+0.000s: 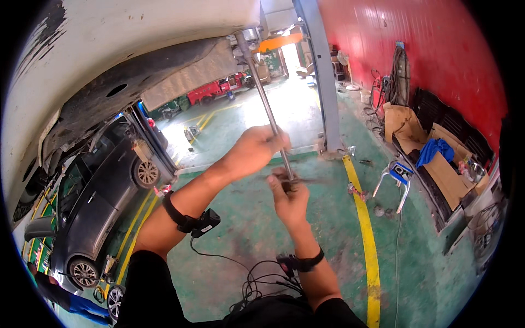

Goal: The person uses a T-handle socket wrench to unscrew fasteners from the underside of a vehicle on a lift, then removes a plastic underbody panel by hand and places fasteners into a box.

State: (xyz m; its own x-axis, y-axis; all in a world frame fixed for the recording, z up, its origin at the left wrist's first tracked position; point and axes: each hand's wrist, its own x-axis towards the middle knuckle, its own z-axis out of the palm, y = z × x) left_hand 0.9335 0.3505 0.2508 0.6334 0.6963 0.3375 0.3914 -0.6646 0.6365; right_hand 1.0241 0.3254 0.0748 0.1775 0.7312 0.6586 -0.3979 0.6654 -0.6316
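A long steel bar point(264, 98) slants from the underside of a raised vehicle point(180, 71) down toward me. Its upper end has a thicker grey sleeve and meets parts under the body. My left hand point(257, 146) is closed round the bar below its middle. My right hand point(289, 199) is at the lower end, its thumb and fingers curled about it. Faint dark streaks spread sideways there, like a crosspiece smeared by motion; its exact shape cannot be made out. Both forearms wear black straps, the left with a small black device point(206, 222).
A grey lift post point(322, 82) stands ahead. At the left is a dark car point(101, 191), with a person in blue trousers point(87, 307) beside it. Right of the yellow floor line point(362, 235) are a blue-topped stool point(401, 173) and cardboard point(448, 177). Black cables point(257, 279) hang by my body.
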